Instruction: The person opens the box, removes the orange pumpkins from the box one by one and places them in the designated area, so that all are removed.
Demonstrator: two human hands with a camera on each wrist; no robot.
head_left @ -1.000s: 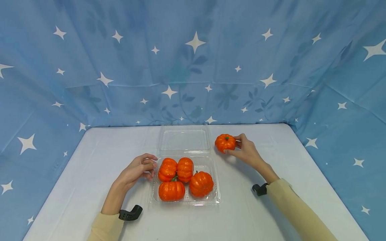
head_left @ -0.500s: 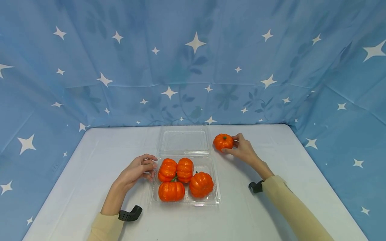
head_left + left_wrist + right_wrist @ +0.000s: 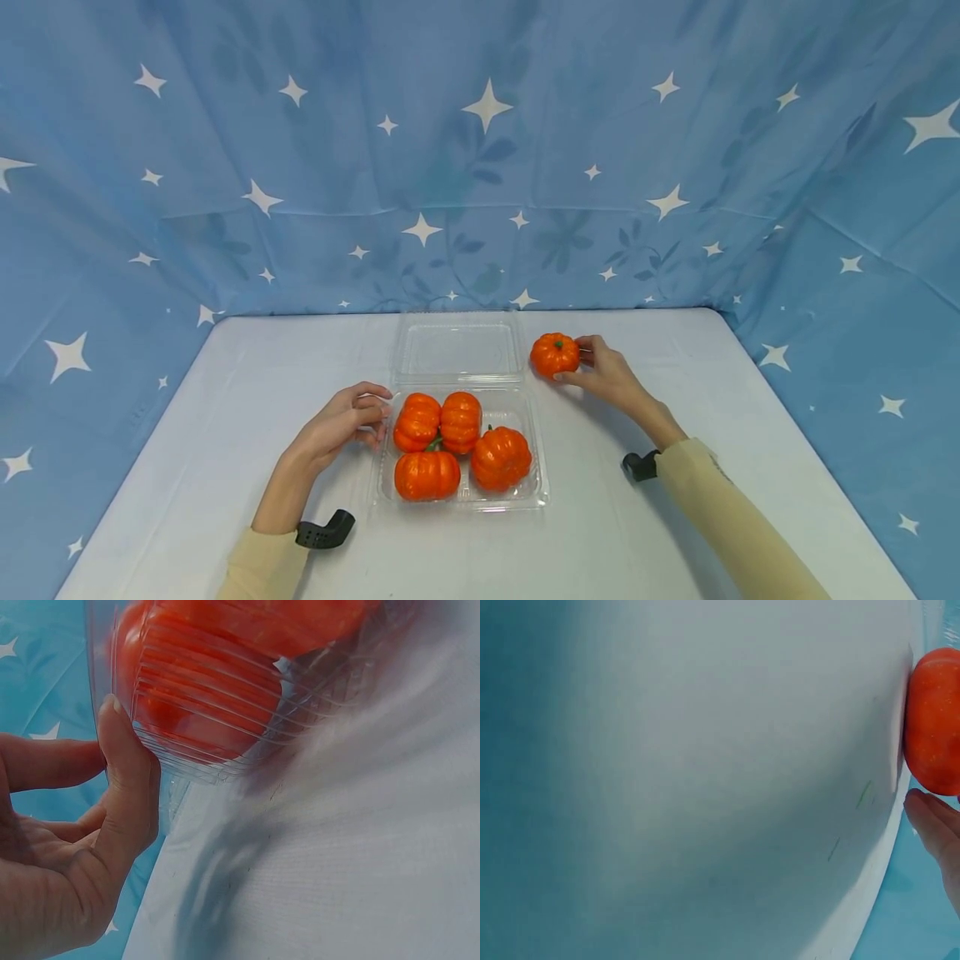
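Observation:
My left hand (image 3: 336, 427) is at the left side of a clear plastic clamshell box (image 3: 501, 403); in the left wrist view, thumb and finger pinch its rim. Inside the box sit several orange pumpkins, among them a round one (image 3: 501, 459) at the right and a ribbed one (image 3: 427, 477) at the front left. Beyond the box's back right corner, my right hand (image 3: 613, 379) holds another small orange pumpkin (image 3: 555, 355), green stem up, with thumb in front and fingers behind. The right wrist view shows only part of that pumpkin (image 3: 934, 724) and a few fingers.
The box's lid (image 3: 460, 347) lies folded back towards the far table edge. A white cloth covers the table (image 3: 645, 533). Blue curtains (image 3: 480, 167) with white stars stand behind and on both sides.
My right hand and its pumpkin shifted slightly left, towards the box, in the first half second, then stayed almost still. The left hand and the box have not moved.

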